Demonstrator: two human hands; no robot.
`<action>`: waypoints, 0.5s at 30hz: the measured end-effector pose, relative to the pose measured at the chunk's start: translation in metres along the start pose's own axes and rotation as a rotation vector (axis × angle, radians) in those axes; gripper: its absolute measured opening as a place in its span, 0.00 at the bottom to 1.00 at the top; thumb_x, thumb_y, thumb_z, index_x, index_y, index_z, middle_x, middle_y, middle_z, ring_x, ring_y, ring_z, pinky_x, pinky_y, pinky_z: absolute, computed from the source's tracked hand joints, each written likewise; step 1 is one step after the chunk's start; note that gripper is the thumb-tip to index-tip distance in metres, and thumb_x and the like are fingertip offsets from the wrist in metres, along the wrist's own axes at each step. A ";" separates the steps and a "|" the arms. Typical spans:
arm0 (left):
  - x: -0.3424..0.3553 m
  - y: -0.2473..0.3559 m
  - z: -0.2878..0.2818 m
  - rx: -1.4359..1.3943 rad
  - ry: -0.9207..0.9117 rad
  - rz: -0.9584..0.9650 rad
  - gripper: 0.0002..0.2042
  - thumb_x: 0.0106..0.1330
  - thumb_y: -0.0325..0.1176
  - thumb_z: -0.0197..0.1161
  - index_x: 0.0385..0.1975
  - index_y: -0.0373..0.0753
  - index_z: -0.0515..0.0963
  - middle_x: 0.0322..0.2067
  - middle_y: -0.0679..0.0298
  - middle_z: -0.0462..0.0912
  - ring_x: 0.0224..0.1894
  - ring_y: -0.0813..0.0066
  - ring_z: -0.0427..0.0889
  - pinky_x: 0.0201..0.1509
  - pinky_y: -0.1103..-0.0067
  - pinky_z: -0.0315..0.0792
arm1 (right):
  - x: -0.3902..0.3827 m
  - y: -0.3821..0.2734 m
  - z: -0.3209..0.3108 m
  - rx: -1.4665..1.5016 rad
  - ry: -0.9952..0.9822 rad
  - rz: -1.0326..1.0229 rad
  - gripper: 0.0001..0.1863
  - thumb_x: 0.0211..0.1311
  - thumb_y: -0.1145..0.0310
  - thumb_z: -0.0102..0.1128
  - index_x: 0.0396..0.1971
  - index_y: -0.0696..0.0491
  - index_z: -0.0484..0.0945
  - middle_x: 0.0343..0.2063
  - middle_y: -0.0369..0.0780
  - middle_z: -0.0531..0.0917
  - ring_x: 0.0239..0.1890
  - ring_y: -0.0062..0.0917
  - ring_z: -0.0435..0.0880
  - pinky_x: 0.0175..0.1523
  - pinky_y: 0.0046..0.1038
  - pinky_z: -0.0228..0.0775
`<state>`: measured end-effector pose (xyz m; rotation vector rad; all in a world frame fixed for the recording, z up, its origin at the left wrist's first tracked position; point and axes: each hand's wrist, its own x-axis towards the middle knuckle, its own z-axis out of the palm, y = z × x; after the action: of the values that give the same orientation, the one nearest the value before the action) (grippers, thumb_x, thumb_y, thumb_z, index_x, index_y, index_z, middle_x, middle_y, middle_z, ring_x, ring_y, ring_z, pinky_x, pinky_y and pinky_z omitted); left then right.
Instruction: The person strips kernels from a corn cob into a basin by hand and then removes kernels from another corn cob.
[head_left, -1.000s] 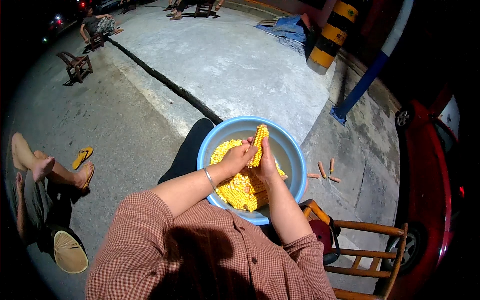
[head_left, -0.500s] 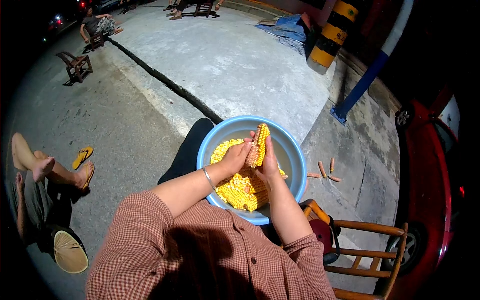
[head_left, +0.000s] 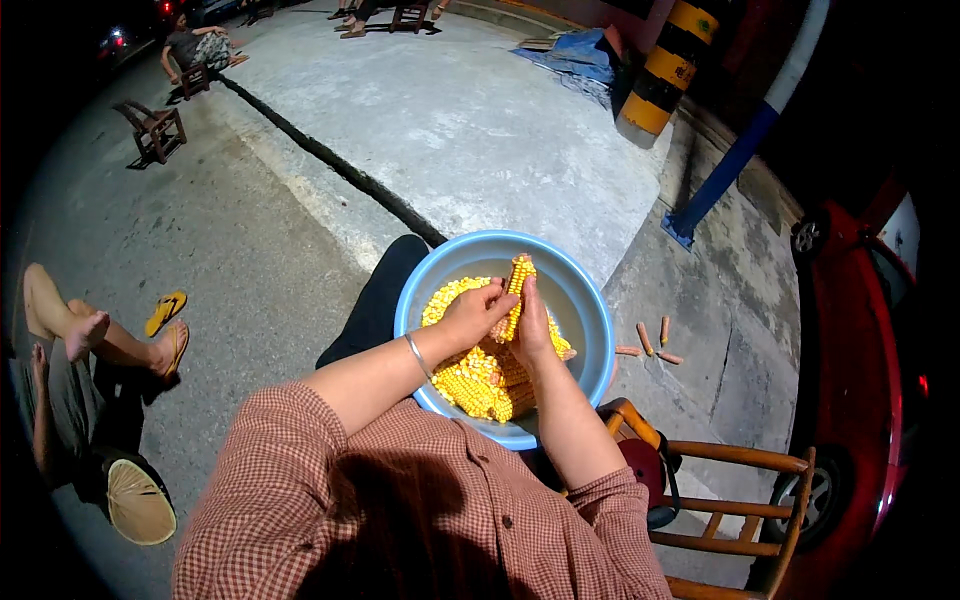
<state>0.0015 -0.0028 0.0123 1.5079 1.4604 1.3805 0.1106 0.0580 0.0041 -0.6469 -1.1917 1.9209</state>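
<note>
A partly stripped corn cob [head_left: 518,284] stands upright between my hands, yellow kernels on one part and bare pinkish cob on another. My left hand [head_left: 476,316], a bracelet at its wrist, is closed on the cob's left side with the thumb across it. From the right, my right hand [head_left: 534,322] wraps round its lower part. Below them is a blue basin [head_left: 583,290] at my lap. Loose yellow kernels [head_left: 446,302] and corn cobs [head_left: 470,393] with kernels still on fill its lower left; my forearms hide part of it.
Several bare cobs [head_left: 647,338] lie on the concrete right of the basin. A wooden chair [head_left: 735,505] stands at the lower right, near a red car [head_left: 850,400]. At left are another person's legs [head_left: 125,335], a yellow sandal [head_left: 165,313] and a woven fan [head_left: 140,502].
The cob has turned in my hands and sits slightly lower, showing a narrower strip of yellow kernels. My left thumb has moved across it. The basin has stayed in place.
</note>
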 end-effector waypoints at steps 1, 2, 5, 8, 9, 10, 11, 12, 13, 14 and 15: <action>0.000 -0.003 0.000 -0.002 0.032 0.080 0.18 0.63 0.44 0.48 0.37 0.33 0.73 0.28 0.55 0.78 0.31 0.66 0.78 0.36 0.76 0.69 | 0.001 0.001 0.002 -0.063 0.013 -0.056 0.28 0.63 0.47 0.35 0.45 0.58 0.67 0.39 0.41 0.74 0.41 0.26 0.74 0.48 0.26 0.65; 0.001 -0.006 0.000 -0.001 0.034 0.079 0.18 0.63 0.44 0.48 0.37 0.33 0.73 0.28 0.55 0.78 0.31 0.66 0.78 0.36 0.76 0.69 | 0.000 0.000 0.002 -0.062 0.011 -0.054 0.28 0.63 0.47 0.35 0.45 0.58 0.67 0.39 0.41 0.74 0.41 0.26 0.74 0.48 0.26 0.65; 0.001 -0.008 -0.001 -0.038 -0.029 0.033 0.16 0.65 0.40 0.47 0.35 0.30 0.72 0.32 0.55 0.77 0.36 0.71 0.75 0.42 0.78 0.67 | -0.003 -0.005 0.004 -0.059 0.014 -0.005 0.33 0.59 0.40 0.35 0.44 0.56 0.69 0.37 0.40 0.75 0.40 0.26 0.75 0.46 0.28 0.68; 0.001 -0.007 -0.003 0.002 -0.095 -0.008 0.16 0.66 0.39 0.45 0.37 0.30 0.71 0.32 0.55 0.77 0.37 0.72 0.75 0.43 0.79 0.67 | -0.004 -0.008 0.003 -0.061 -0.025 0.019 0.32 0.60 0.40 0.34 0.43 0.56 0.68 0.37 0.40 0.75 0.41 0.27 0.75 0.46 0.28 0.68; 0.000 -0.007 -0.003 -0.006 -0.078 0.028 0.16 0.66 0.38 0.44 0.38 0.30 0.71 0.33 0.56 0.77 0.37 0.73 0.75 0.43 0.79 0.67 | -0.003 -0.009 0.002 0.001 -0.054 0.031 0.31 0.60 0.41 0.33 0.43 0.56 0.68 0.38 0.41 0.75 0.41 0.27 0.75 0.46 0.29 0.68; -0.001 -0.008 -0.003 -0.015 -0.059 0.064 0.15 0.66 0.37 0.43 0.39 0.30 0.71 0.34 0.57 0.76 0.37 0.74 0.75 0.43 0.80 0.67 | -0.003 -0.011 0.005 0.061 -0.086 0.043 0.31 0.60 0.41 0.32 0.42 0.55 0.68 0.38 0.41 0.75 0.41 0.27 0.75 0.47 0.29 0.68; 0.000 -0.012 -0.001 -0.014 -0.058 0.064 0.15 0.66 0.37 0.43 0.39 0.30 0.71 0.34 0.57 0.76 0.37 0.74 0.75 0.43 0.80 0.67 | -0.004 -0.013 0.007 0.061 -0.087 0.043 0.31 0.60 0.41 0.32 0.42 0.55 0.68 0.38 0.41 0.75 0.41 0.27 0.75 0.47 0.29 0.68; 0.002 -0.018 0.001 -0.093 -0.053 0.075 0.15 0.67 0.36 0.43 0.40 0.30 0.71 0.34 0.58 0.76 0.37 0.75 0.74 0.43 0.80 0.67 | -0.006 -0.016 0.010 0.100 -0.064 0.052 0.30 0.61 0.41 0.31 0.41 0.55 0.68 0.39 0.42 0.75 0.42 0.27 0.75 0.47 0.29 0.68; 0.002 -0.018 0.001 -0.173 -0.049 0.085 0.15 0.67 0.36 0.42 0.41 0.30 0.70 0.34 0.60 0.76 0.37 0.76 0.74 0.42 0.81 0.67 | -0.008 -0.020 0.013 0.138 -0.040 0.061 0.30 0.61 0.41 0.31 0.41 0.55 0.67 0.40 0.42 0.75 0.42 0.28 0.75 0.47 0.30 0.68; 0.003 -0.019 0.003 -0.172 -0.048 0.085 0.15 0.67 0.36 0.42 0.41 0.30 0.70 0.34 0.60 0.76 0.37 0.76 0.74 0.42 0.81 0.67 | -0.009 -0.021 0.015 0.125 -0.029 0.062 0.31 0.60 0.41 0.30 0.40 0.55 0.67 0.42 0.43 0.75 0.43 0.28 0.75 0.48 0.31 0.68; 0.003 -0.020 0.004 -0.296 -0.044 0.032 0.15 0.67 0.36 0.42 0.41 0.30 0.70 0.34 0.61 0.76 0.37 0.77 0.74 0.42 0.81 0.67 | -0.009 -0.021 0.016 0.125 -0.030 0.063 0.31 0.60 0.41 0.30 0.40 0.55 0.67 0.42 0.43 0.75 0.43 0.28 0.75 0.48 0.31 0.68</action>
<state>-0.0011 0.0047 -0.0064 1.3669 1.1506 1.4983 0.1111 0.0478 0.0303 -0.5971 -1.0715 2.0466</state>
